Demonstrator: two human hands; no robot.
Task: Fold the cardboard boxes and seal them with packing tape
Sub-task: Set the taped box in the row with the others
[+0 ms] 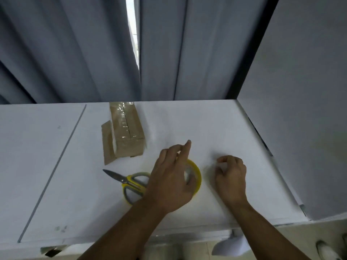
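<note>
Box (127,132), one, lay lengthwise pointing away; left hand (172,177) covered one tape roll (196,171), grip unclear; right hand (231,177) loosely curled, empty.

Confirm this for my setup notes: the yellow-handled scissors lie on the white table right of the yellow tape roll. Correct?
No: the head view shows the yellow-handled scissors on the white table left of the yellow tape roll, not right.
</note>
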